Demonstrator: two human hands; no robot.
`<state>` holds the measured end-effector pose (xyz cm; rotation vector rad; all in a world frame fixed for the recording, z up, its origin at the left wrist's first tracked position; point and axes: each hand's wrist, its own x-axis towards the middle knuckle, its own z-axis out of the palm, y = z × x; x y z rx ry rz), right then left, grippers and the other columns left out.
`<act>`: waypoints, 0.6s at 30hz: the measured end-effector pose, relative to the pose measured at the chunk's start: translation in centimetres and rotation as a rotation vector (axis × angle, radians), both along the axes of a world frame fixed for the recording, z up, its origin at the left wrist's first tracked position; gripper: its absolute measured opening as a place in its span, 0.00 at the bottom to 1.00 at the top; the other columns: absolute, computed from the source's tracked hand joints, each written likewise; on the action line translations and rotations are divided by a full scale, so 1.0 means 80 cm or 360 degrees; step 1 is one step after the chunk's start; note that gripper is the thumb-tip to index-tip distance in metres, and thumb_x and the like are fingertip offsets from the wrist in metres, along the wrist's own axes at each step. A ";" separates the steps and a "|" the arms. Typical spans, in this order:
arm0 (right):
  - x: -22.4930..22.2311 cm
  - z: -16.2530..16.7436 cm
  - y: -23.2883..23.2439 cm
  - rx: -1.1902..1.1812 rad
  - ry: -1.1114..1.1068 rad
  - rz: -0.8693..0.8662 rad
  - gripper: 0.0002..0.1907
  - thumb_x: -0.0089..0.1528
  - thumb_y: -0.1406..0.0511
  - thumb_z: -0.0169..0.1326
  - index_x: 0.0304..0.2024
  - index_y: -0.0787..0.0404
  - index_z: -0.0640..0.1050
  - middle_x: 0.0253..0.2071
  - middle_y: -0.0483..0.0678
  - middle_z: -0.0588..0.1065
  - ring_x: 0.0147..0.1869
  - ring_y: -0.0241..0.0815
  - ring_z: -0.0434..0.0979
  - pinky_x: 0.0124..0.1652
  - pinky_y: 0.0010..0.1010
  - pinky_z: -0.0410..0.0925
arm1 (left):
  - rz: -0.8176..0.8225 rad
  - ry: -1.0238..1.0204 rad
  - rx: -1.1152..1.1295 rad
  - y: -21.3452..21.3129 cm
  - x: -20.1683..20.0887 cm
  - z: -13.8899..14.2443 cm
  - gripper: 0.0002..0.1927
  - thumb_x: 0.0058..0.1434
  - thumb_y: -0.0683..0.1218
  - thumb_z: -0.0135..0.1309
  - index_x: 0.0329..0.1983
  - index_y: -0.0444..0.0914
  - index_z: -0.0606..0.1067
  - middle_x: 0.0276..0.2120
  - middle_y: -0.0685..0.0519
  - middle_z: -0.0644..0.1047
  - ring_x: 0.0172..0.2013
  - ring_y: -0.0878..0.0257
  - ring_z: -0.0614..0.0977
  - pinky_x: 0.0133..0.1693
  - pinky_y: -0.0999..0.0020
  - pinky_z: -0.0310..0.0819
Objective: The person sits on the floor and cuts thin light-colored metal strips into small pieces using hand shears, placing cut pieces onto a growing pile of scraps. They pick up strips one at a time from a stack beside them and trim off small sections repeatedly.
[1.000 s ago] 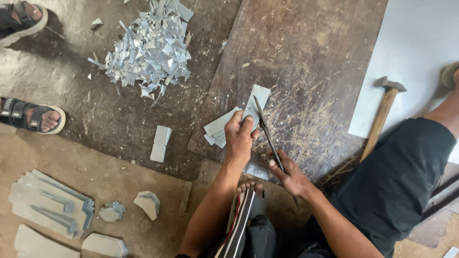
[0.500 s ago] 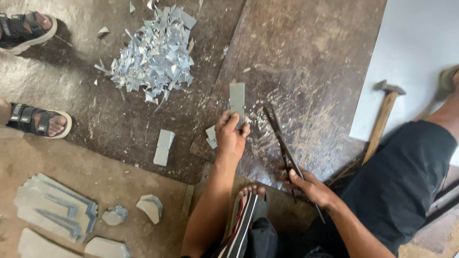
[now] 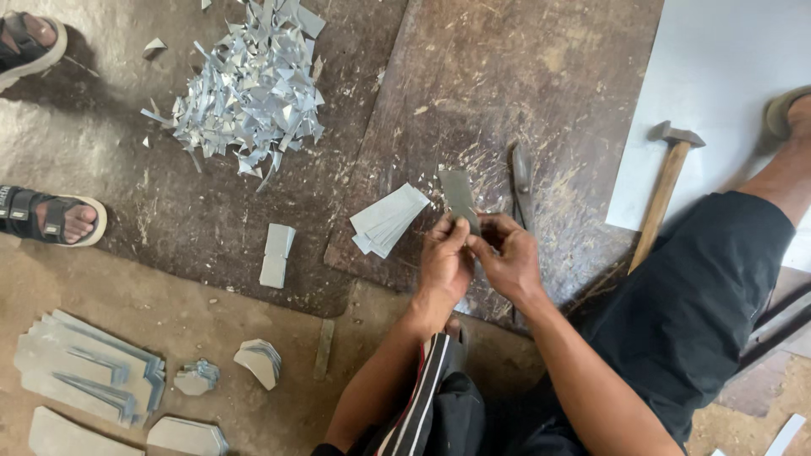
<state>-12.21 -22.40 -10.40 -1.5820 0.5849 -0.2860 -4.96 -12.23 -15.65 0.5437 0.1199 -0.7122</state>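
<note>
Left hand (image 3: 445,263) and right hand (image 3: 509,257) together at the middle of the dark work board (image 3: 524,76); fingers of both closed on the lower end of one small grey metal strip (image 3: 460,198); strip held nearly upright, tilted slightly left, its upper end free above the fingertips; the two hands touch each other at the thumbs.

Just left of the left hand: a fanned stack of cut strips (image 3: 387,219), flat on the board, near its left edge. Just right of the held strip: metal shears (image 3: 521,179) lying on the board, not held. Further right: hammer (image 3: 666,190) with wooden handle, head resting on a pale metal sheet (image 3: 726,67); well apart from both hands.

Left of the board, on the floor: two small folded pieces (image 3: 277,253); above them a heap of shiny offcuts (image 3: 249,89). Lower left: stacks of shaped blanks (image 3: 84,376); far left, another person's sandalled feet (image 3: 51,219).
</note>
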 end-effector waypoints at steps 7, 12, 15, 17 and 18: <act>-0.010 -0.002 -0.033 -0.0062 0.0453 0.0197 0.04 0.60 0.72 0.60 0.37 0.68 0.82 0.32 0.49 0.82 0.34 0.35 0.81 0.35 0.27 0.75 | -0.0308 -0.0433 0.0820 0.041 0.020 0.044 0.18 0.57 0.38 0.57 0.51 0.41 0.73 0.43 0.57 0.80 0.45 0.69 0.81 0.50 0.70 0.79; -0.025 0.021 -0.062 -0.0322 0.0473 0.0745 0.05 0.57 0.71 0.62 0.36 0.66 0.83 0.26 0.47 0.81 0.30 0.34 0.75 0.30 0.30 0.69 | -0.0922 -0.0759 0.0785 0.089 0.067 0.064 0.14 0.64 0.39 0.56 0.53 0.32 0.73 0.33 0.50 0.80 0.30 0.65 0.81 0.32 0.70 0.79; -0.025 0.024 -0.061 -0.0297 0.0434 0.0802 0.05 0.57 0.71 0.61 0.36 0.65 0.82 0.25 0.46 0.79 0.30 0.32 0.74 0.30 0.30 0.68 | -0.1027 -0.0744 0.0697 0.093 0.066 0.055 0.11 0.68 0.39 0.54 0.51 0.30 0.73 0.31 0.49 0.79 0.28 0.65 0.81 0.30 0.71 0.77; -0.026 0.020 -0.059 -0.0347 0.0514 0.0772 0.05 0.58 0.71 0.62 0.37 0.66 0.82 0.23 0.47 0.76 0.29 0.33 0.71 0.30 0.30 0.67 | -0.0960 -0.0660 0.0710 0.087 0.052 0.046 0.09 0.69 0.40 0.52 0.50 0.31 0.72 0.30 0.50 0.78 0.27 0.66 0.80 0.28 0.71 0.76; -0.027 0.017 -0.060 -0.0356 0.0538 0.0748 0.06 0.58 0.71 0.62 0.37 0.65 0.82 0.23 0.47 0.76 0.28 0.33 0.71 0.29 0.31 0.67 | -0.0916 -0.0642 0.0781 0.083 0.044 0.041 0.09 0.68 0.40 0.51 0.49 0.31 0.72 0.29 0.50 0.78 0.25 0.66 0.79 0.26 0.71 0.75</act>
